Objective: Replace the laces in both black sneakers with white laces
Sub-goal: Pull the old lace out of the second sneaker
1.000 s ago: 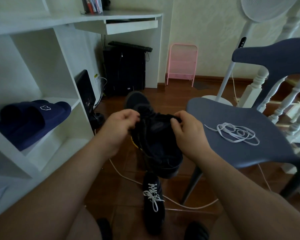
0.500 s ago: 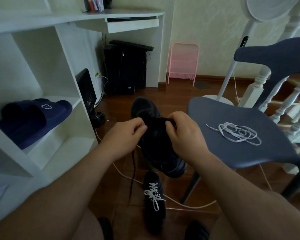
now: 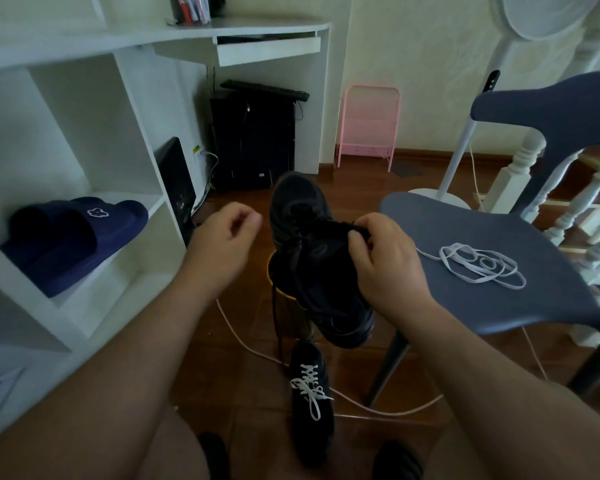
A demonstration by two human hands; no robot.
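Head view: right hand (image 3: 385, 261) pinches the held sneaker's (image 3: 312, 258) black lace (image 3: 280, 306); left hand (image 3: 222, 240) curled, empty. Unlacing; next, white lace (image 3: 478, 266).

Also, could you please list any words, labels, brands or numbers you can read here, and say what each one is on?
No text can be read.
Navy slide sandal: white flower-shaped emblem, no letters.
Book spines on the desk: too blurred.
Small label on the black computer tower: too small.
Held black sneaker: no marking legible.

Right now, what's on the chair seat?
A loose white lace lies tangled on the chair seat, apart from the right hand. The hand covers the seat's near-left edge.
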